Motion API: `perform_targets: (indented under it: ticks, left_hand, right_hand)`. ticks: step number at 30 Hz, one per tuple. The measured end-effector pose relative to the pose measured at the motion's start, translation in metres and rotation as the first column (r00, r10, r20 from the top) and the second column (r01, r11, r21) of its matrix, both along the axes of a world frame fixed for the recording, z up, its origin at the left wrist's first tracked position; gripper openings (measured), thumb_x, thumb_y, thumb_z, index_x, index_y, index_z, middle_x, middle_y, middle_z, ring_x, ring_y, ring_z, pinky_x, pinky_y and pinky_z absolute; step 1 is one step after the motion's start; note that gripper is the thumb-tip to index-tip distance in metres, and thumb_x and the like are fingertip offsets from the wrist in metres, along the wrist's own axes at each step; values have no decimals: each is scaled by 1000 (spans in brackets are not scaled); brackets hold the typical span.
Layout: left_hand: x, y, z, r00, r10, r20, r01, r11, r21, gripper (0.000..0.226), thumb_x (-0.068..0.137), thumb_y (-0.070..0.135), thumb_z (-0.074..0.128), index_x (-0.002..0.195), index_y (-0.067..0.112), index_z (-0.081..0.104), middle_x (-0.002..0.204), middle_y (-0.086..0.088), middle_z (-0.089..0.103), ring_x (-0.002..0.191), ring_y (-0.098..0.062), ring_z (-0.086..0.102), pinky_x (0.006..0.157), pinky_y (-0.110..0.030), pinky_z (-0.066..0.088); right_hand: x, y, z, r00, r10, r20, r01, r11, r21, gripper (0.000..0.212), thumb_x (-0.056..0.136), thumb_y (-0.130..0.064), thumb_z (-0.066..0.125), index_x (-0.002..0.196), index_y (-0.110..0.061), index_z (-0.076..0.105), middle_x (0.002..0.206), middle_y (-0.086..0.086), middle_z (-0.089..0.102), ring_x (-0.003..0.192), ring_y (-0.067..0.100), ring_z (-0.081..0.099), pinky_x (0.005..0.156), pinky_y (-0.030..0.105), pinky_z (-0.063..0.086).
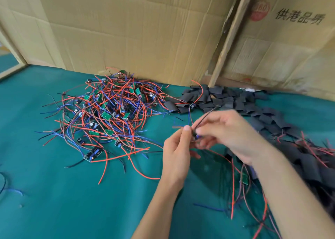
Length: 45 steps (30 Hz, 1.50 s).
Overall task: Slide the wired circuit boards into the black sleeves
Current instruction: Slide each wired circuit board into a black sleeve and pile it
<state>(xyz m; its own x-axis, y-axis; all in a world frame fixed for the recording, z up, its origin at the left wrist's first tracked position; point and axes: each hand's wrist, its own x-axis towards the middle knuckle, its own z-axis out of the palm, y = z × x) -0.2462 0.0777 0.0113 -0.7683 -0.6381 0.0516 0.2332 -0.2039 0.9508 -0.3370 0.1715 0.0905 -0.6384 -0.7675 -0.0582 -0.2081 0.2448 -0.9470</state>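
A tangled pile of wired circuit boards point(108, 112) with red, blue and black leads lies on the green table at centre left. Loose black sleeves point(213, 99) are heaped at the back centre. Further sleeves with wires sticking out point(308, 159) lie along the right. Above the table, my left hand point(176, 155) and my right hand point(233, 135) meet and together pinch one small wired board point(196, 136). Its black lead rises up to the right and its red leads hang down. My fingers hide most of the board.
Creased cardboard sheets point(145, 30) stand as a wall along the back of the green table point(54, 202). A wooden strip point(230, 37) leans between them. One separate board point(93, 154) lies in front of the pile. A blue wire point(14, 190) lies at the left edge.
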Motion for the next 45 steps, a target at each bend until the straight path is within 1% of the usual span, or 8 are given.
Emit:
perform_targets:
  ticks: [4, 7, 12, 15, 20, 27, 33, 45]
  left_hand:
    - [-2, -1, -4, 998, 42, 37, -41, 999, -26, 34, 105, 15, 49, 87, -10, 63, 76, -27, 66, 68, -26, 64, 59, -33, 52]
    - [-4, 1, -6, 997, 54, 61, -54, 998, -16, 28, 105, 12, 47, 89, 0, 66, 71, -10, 67, 64, -21, 68, 57, -29, 55]
    - [-5, 4, -6, 996, 61, 58, -60, 998, -28, 18, 105, 8, 46, 103, 9, 64, 73, -10, 71, 66, -24, 70, 64, -34, 60]
    - [-3, 3, -6, 997, 62, 51, -59, 996, -62, 18, 104, 7, 47, 104, 11, 64, 75, -10, 74, 74, -27, 72, 69, -34, 60]
    - [-3, 3, -6, 997, 54, 51, -51, 997, -60, 20, 107, 16, 43, 103, 13, 63, 73, -13, 74, 72, -26, 72, 66, -30, 58]
    - [-6, 1, -10, 995, 77, 56, -76, 997, -18, 21, 107, 11, 40, 111, 18, 60, 86, -13, 76, 76, -25, 74, 69, -35, 61]
    - [-5, -2, -14, 993, 94, 67, -86, 990, -114, 28, 92, 11, 41, 100, 13, 67, 85, -15, 73, 64, -19, 66, 67, -43, 61]
    - [-3, 1, -7, 993, 59, 99, -48, 993, -109, 26, 102, 3, 35, 90, -4, 58, 64, -4, 63, 54, -21, 63, 47, -27, 47]
  right_hand:
    - [-5, -3, -16, 981, 56, -185, -26, 987, 160, 11, 77, -10, 81, 82, -16, 73, 68, 5, 74, 56, 15, 64, 58, 24, 50]
    - [-26, -7, -7, 969, 94, -229, -34, 967, 251, 14, 66, -24, 77, 81, -25, 77, 72, -3, 76, 63, 8, 68, 59, 21, 50]
    - [-90, -39, -26, 796, -318, -515, 500, 825, 263, 12, 73, -27, 81, 77, -24, 70, 88, -2, 74, 94, 22, 68, 74, 29, 47]
    - [-102, -57, -48, 772, -274, -573, 556, 728, 401, 34, 79, -40, 82, 101, -20, 65, 117, 11, 65, 113, 33, 62, 79, 33, 42]
    - [-99, -55, -50, 697, -394, -599, 654, 691, 308, 30, 81, -27, 77, 107, -22, 64, 122, 11, 63, 111, 35, 59, 76, 33, 38]
    - [-17, -13, -30, 903, -311, -297, 338, 940, 43, 41, 52, -26, 83, 91, -35, 75, 82, -17, 74, 68, 10, 72, 65, 23, 54]
    - [3, -11, -32, 975, -148, -167, 157, 987, 41, 48, 62, 9, 74, 101, -18, 74, 66, 5, 72, 55, 25, 68, 60, 35, 56]
    - [6, 1, -14, 998, 53, 32, -47, 981, -186, 40, 83, 12, 72, 107, -19, 80, 88, 8, 79, 65, 17, 65, 69, 37, 57]
